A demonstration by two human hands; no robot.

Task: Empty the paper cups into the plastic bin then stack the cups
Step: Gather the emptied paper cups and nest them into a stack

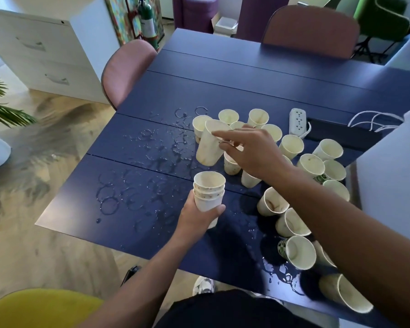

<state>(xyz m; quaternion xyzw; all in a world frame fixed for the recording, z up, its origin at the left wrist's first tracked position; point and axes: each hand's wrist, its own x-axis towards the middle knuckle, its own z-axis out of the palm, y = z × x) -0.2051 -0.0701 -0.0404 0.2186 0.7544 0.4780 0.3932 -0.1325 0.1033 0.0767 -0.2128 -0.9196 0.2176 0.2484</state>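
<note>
The left hand [200,215] holds a stack of cups [208,194] upright above the desk [223,76], not far from the near edge; the fingers and the thumb are curled round the lowest cup, so this grip is closed on the stack. About three or four rims show one inside the other at the top of the stack. The right hand [251,150] reaches over the middle of the desk and holds a single paper cup [210,145] by its rim and side, between the thumb and the fingers, while the first finger points out nearly straight; this grip is a light pinch, not a full fist. The single cup is tilted, with its mouth turned toward the far edge, and it hangs just above and beyond the stack. Many loose cups [291,145] stand or lie on the right part of the desk, from behind the right hand down to the near right corner, and several lie on their side. A white plastic bin [393,176] stands at the right edge of the desk, only partly in view. Water rings and drops [152,166] cover the left part of the desk, and a darker puddle [277,268] lies near the near edge. A white power strip [298,120] lies beyond the cups, toward the far right.
</note>
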